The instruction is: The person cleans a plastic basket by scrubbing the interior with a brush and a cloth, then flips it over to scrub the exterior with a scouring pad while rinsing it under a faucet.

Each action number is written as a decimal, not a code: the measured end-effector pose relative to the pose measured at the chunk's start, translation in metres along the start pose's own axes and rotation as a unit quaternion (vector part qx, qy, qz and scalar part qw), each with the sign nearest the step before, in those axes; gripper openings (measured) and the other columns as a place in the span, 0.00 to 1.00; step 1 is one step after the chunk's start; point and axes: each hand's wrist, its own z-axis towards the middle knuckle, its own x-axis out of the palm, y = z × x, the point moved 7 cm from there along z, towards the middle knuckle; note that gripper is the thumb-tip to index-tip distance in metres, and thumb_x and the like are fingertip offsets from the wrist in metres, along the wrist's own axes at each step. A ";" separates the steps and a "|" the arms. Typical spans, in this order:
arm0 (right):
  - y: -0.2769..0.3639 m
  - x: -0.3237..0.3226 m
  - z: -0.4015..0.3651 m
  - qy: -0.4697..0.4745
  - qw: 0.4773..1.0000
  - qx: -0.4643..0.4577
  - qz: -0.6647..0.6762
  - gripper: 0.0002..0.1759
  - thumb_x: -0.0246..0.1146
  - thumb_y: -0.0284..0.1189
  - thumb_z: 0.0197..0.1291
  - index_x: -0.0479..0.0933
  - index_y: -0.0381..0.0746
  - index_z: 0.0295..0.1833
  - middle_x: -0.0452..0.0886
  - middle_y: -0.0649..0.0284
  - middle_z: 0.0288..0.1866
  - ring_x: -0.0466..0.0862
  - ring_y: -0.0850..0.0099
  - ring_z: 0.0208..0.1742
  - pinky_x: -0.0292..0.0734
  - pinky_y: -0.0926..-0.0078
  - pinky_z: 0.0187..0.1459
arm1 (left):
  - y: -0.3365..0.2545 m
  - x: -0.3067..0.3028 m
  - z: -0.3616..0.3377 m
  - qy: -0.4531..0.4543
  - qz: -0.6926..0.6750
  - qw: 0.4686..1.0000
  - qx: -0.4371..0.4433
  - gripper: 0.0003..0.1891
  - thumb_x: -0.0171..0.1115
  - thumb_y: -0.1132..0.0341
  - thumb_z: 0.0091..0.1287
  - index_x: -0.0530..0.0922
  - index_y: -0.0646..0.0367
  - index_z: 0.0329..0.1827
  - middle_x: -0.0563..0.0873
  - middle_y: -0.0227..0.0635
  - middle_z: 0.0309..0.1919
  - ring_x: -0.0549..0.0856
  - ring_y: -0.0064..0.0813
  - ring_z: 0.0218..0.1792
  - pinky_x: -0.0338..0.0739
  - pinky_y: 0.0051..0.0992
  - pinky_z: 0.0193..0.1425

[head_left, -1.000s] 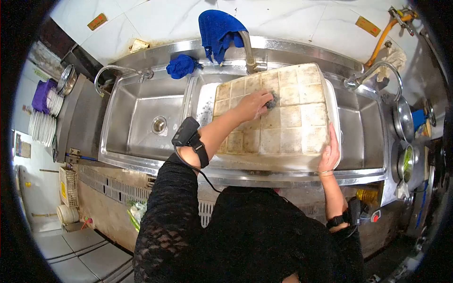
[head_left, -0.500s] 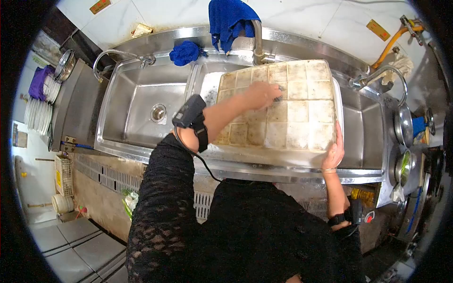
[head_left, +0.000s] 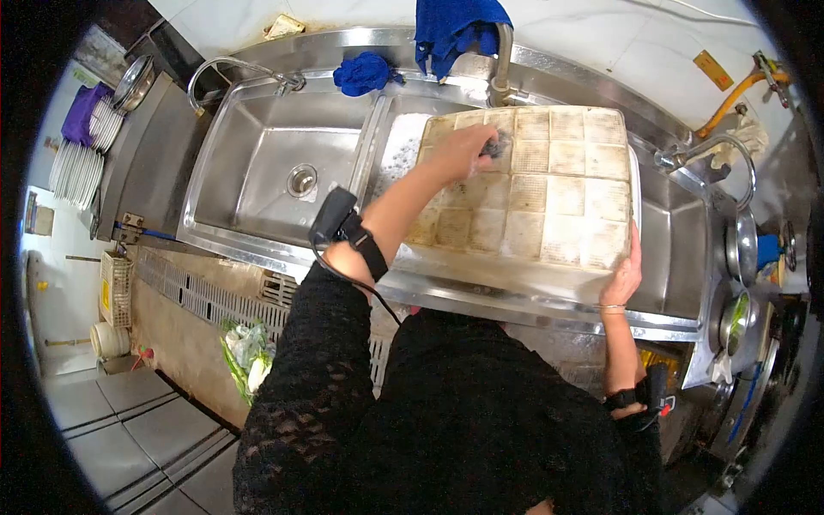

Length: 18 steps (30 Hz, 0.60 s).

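Probably the crate [head_left: 554, 193] is stiff and slippery, best held by its edges; left grip [head_left: 465, 153] is folded around a scrubber [head_left: 493, 148], right grip [head_left: 623, 278] lies flat, fingers spread along one side.

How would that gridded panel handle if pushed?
The gridded panel is likely stiff: its face looks flat under the left hand. Probably slippery, with what looks like foam beside it. It might slide sideways; the right hand against its edge could be bracing it.
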 end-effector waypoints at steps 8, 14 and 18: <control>-0.004 0.004 -0.003 0.009 1.000 0.005 0.015 0.39 0.36 0.54 0.66 0.63 0.31 0.66 0.68 0.50 0.65 0.67 0.58 0.67 0.58 0.66 0.66 | -0.007 0.028 -0.070 0.053 -0.044 0.997 0.030 0.19 0.60 0.68 0.53 0.71 0.53 0.49 0.76 0.37 0.47 0.78 0.46 0.46 0.73 0.37 0.47; -0.002 0.004 -0.005 0.001 1.000 0.012 -0.004 0.39 0.36 0.55 0.66 0.63 0.31 0.66 0.68 0.52 0.66 0.67 0.60 0.67 0.58 0.66 0.66 | 0.039 0.024 -0.078 -0.039 0.030 0.999 -0.011 0.18 0.64 0.64 0.51 0.73 0.52 0.46 0.79 0.39 0.42 0.79 0.46 0.44 0.73 0.39 0.47; -0.012 0.004 -0.007 0.007 1.000 0.017 0.003 0.39 0.36 0.55 0.66 0.64 0.32 0.66 0.68 0.53 0.66 0.67 0.61 0.67 0.58 0.67 0.66 | 0.031 0.030 -0.087 0.113 0.037 0.993 0.007 0.17 0.64 0.62 0.55 0.74 0.53 0.48 0.80 0.37 0.42 0.79 0.46 0.45 0.74 0.41 0.47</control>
